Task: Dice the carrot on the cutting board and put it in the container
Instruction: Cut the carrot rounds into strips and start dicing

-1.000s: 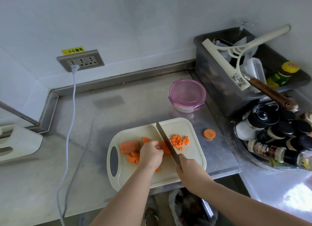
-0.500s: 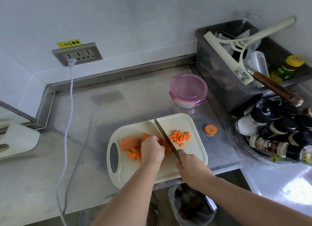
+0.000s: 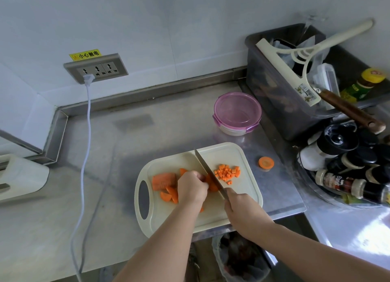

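The left grip point(image 3: 192, 189) is curled down on a carrot piece point(image 3: 212, 185) in the middle of the cream cutting board point(image 3: 223, 154). Its knuckles are bent and its fingertips clamped on the piece, most of which is hidden beneath them. Just to that grip's right, the right grip point(image 3: 242, 213) is closed tight round the handle of a knife point(image 3: 207, 172). The blade runs away from it toward the far edge of the board, close against the left grip's knuckles, with its edge at the carrot piece. Past the blade, ahead of the right grip, a small heap of diced carrot point(image 3: 226, 173) lies on the board. On the left grip's other side are a thick carrot chunk point(image 3: 163, 180) and a few half-round slices point(image 3: 168, 195), near the board's handle hole. The container point(image 3: 237, 113), with a pink lid on it, stands on the steel bench point(image 3: 126, 155) well beyond both grips and apart from the board. A round carrot end point(image 3: 266, 162) lies on the bench, off the board to the right of the right grip.
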`<move>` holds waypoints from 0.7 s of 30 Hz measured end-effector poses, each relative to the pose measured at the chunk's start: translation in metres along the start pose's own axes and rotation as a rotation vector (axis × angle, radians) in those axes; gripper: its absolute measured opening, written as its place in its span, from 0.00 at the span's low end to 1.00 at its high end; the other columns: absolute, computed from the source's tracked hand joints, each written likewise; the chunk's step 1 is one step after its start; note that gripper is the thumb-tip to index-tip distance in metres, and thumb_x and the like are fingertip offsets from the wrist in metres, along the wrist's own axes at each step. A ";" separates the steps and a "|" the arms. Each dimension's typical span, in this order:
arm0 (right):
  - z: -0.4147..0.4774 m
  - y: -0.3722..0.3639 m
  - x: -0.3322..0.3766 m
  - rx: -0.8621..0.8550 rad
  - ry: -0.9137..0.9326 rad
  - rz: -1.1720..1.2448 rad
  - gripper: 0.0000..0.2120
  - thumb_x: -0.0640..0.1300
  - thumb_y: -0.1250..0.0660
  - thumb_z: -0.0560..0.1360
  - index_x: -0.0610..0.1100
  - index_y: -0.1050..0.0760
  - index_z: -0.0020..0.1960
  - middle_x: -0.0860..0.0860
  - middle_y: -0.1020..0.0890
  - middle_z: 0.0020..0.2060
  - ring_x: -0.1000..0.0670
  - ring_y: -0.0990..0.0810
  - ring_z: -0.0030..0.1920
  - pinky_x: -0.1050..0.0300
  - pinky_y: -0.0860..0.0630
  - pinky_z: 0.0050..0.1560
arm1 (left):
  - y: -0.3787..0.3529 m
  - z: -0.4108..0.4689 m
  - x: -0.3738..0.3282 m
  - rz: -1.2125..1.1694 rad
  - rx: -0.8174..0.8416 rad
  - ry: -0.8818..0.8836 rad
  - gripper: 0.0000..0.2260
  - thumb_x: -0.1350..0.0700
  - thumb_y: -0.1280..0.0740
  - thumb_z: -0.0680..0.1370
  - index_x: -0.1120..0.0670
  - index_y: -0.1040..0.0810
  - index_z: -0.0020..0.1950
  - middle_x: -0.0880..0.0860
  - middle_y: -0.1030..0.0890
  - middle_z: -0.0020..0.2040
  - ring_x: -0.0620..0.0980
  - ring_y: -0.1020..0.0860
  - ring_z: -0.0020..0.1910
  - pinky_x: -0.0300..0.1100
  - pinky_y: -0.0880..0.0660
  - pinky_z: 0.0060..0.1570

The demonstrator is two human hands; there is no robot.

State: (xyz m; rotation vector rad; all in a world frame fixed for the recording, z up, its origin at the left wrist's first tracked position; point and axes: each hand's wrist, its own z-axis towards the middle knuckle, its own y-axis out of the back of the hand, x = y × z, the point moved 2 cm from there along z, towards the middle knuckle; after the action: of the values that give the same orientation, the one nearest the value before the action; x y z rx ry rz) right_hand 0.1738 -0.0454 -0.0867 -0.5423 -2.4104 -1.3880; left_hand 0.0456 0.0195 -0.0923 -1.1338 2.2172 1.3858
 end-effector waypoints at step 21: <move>-0.004 0.013 0.013 -0.035 -0.013 -0.152 0.18 0.38 0.48 0.80 0.45 0.39 0.69 0.52 0.33 0.31 0.48 0.30 0.32 0.58 0.39 0.27 | -0.010 0.008 0.007 -0.283 0.041 0.062 0.09 0.63 0.30 0.69 0.50 0.24 0.35 0.56 0.16 0.38 0.56 0.17 0.43 0.53 0.21 0.50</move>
State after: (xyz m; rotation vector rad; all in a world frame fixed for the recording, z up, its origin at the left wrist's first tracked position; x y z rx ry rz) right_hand 0.1689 -0.0403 -0.0694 -0.3847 -2.4867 -1.4945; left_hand 0.0473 0.0210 -0.1066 -1.4278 2.0180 1.1986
